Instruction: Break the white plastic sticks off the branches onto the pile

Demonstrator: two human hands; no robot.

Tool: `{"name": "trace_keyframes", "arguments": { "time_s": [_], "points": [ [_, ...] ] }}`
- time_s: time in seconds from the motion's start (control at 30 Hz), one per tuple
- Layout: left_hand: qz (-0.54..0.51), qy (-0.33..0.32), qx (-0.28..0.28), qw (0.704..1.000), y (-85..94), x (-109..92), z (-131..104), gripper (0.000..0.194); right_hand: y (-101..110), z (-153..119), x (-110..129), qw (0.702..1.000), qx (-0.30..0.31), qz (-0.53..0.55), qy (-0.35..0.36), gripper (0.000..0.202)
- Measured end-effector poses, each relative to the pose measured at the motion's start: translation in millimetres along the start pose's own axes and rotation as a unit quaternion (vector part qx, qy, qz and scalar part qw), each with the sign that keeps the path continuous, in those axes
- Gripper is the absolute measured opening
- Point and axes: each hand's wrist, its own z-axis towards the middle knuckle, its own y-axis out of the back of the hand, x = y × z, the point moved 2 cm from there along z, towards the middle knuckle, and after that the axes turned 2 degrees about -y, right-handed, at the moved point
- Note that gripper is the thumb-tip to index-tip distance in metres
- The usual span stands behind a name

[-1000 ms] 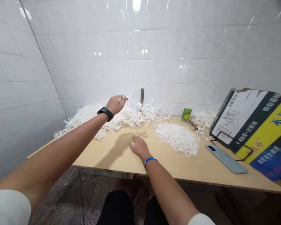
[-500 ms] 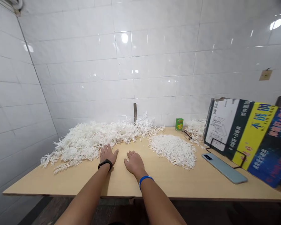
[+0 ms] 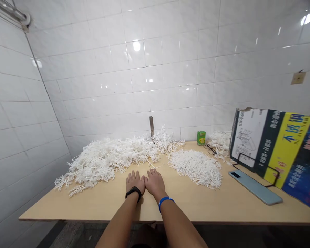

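Observation:
My left hand [image 3: 135,182], with a black band on its wrist, lies palm down on the wooden table. Close beside it, thumbs touching or nearly so, my right hand [image 3: 155,182] with a blue wristband also rests flat. Neither hand shows anything held, though the palms are hidden. Behind them spreads a large heap of white, branching, plastic-looking strands [image 3: 103,156]. One thin loose strand [image 3: 153,164] lies just beyond my right fingertips. To the right is a flatter pile of short white pieces [image 3: 196,168].
A phone [image 3: 255,187] lies at right by a black wire stand [image 3: 277,175] and a large printed box [image 3: 255,137]. Against the tiled wall are a small green box [image 3: 200,138], dark-framed glasses [image 3: 210,149], more white strands [image 3: 220,141] and an upright metal strip [image 3: 151,126].
My left hand has left the front edge of the strand heap and come right, beside my right hand. A loose strand now shows beyond the right fingertips. The view has shifted slightly.

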Motion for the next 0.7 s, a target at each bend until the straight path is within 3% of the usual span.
{"name": "trace_keyframes", "arguments": {
  "time_s": [0.4, 0.7],
  "points": [
    [0.032, -0.019, 0.026, 0.999, 2.3, 1.1, 4.4, 0.067, 0.3, 5.1, -1.0, 1.000, -0.005, 0.004, -0.027, 0.052],
    [0.071, -0.090, 0.052, 0.992, 6.5, -2.6, 41.0, 0.063, -17.2, 35.3, -15.1, 0.999, -0.010, 0.028, -0.028, 0.053]
  ]
}}
